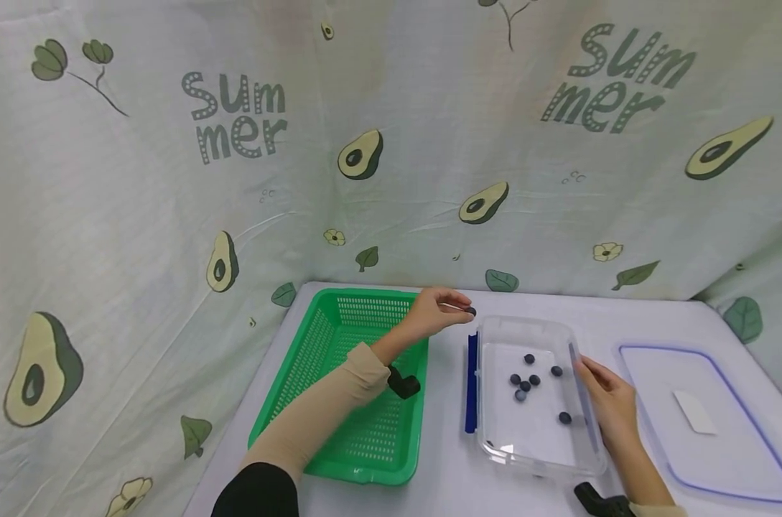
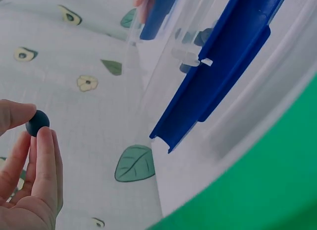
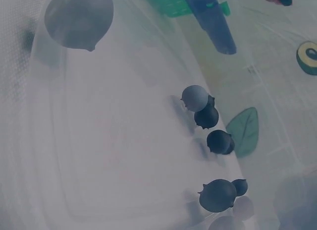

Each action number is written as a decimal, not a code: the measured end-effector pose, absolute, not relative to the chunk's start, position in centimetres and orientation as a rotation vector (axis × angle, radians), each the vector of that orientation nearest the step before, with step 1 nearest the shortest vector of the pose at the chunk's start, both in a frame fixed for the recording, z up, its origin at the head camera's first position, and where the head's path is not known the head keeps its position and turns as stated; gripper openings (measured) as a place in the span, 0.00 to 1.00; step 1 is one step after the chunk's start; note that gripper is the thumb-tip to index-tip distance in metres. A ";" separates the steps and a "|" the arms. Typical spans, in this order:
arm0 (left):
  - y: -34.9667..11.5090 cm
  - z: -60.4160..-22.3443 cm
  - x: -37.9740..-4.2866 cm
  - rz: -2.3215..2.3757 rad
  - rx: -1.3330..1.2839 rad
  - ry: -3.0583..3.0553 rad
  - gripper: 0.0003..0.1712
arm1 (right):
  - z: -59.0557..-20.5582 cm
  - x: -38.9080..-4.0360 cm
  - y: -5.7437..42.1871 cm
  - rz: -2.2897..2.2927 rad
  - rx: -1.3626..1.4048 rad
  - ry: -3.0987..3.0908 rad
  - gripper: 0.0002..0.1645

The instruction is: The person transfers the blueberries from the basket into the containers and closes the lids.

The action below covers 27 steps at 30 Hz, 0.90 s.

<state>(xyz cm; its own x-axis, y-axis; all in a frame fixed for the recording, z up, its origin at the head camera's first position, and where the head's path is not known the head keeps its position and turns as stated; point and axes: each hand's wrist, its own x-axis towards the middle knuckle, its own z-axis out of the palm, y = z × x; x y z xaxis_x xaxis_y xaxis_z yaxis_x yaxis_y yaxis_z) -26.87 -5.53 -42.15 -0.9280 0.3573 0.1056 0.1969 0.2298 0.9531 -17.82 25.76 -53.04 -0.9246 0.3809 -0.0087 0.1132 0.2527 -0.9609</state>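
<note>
My left hand [image 1: 432,312] pinches one dark blueberry [image 2: 37,123] between thumb and fingertips. It is above the table, between the green basket [image 1: 365,477] and the far left corner of a clear plastic box [image 1: 526,324]. Several blueberries [image 1: 525,386] lie on the floor of the box, most clustered near its middle. The right hand [image 1: 610,398] grips the box's right wall, its thumb at the rim. Through the clear plastic, the right wrist view catches berries [image 3: 218,195] from close up; that hand is out of this view.
A blue latch flap [image 1: 471,384] hangs out along the box's left side. To the right lies a clear lid with a blue-edged rim [image 1: 671,350], a white label [image 1: 693,411] on it. Behind the white table hangs an avocado-print curtain [image 1: 403,86].
</note>
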 end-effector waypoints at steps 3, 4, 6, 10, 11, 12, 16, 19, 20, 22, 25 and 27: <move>-5.0 -42.0 -26.7 1.762 0.546 2.356 0.15 | -53.0 -17.8 25.6 1.724 -0.459 -2.298 0.34; -4.8 -42.0 -26.7 1.751 0.546 2.354 0.14 | -53.0 -17.8 25.6 1.724 -0.458 -2.298 0.34; -4.4 -42.0 -26.7 1.742 0.538 2.345 0.14 | -53.1 -17.8 25.6 1.719 -0.456 -2.300 0.34; -3.5 -42.2 -26.9 1.721 0.539 2.330 0.14 | -53.1 -17.9 25.7 1.711 -0.452 -2.306 0.35; -3.4 -42.3 -27.0 1.710 0.543 2.327 0.14 | -53.1 -17.9 25.7 1.708 -0.452 -2.306 0.35; -3.2 -42.3 -27.0 1.694 0.549 2.325 0.14 | -53.1 -17.9 25.7 1.710 -0.452 -2.302 0.35; -2.7 -42.6 -27.1 1.615 0.544 2.345 0.12 | -53.2 -17.9 25.7 1.719 -0.437 -2.276 0.33; -2.4 -42.8 -27.3 1.572 0.541 2.367 0.11 | -53.2 -17.9 25.7 1.728 -0.423 -2.255 0.30; -2.3 -42.9 -27.4 1.563 0.545 2.371 0.10 | -53.3 -18.0 25.7 1.730 -0.420 -2.251 0.30; -2.1 -43.0 -27.5 1.549 0.555 2.381 0.11 | -53.3 -18.0 25.7 1.732 -0.424 -2.244 0.29; -1.8 -43.3 -27.7 1.519 0.563 2.412 0.11 | -53.4 -18.0 25.8 1.737 -0.433 -2.237 0.29; -1.6 -43.6 -27.8 1.497 0.558 2.427 0.10 | -53.4 -18.1 25.7 1.740 -0.436 -2.240 0.30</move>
<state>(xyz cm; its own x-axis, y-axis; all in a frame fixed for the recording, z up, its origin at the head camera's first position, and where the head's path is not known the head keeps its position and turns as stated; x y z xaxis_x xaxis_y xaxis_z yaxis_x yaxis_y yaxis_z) -27.78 -1.57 -43.55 -0.8995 0.4369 -0.0001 0.1959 0.4037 0.8936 -18.06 25.75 -53.36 -0.9180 0.3955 0.0281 0.0706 0.2328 -0.9700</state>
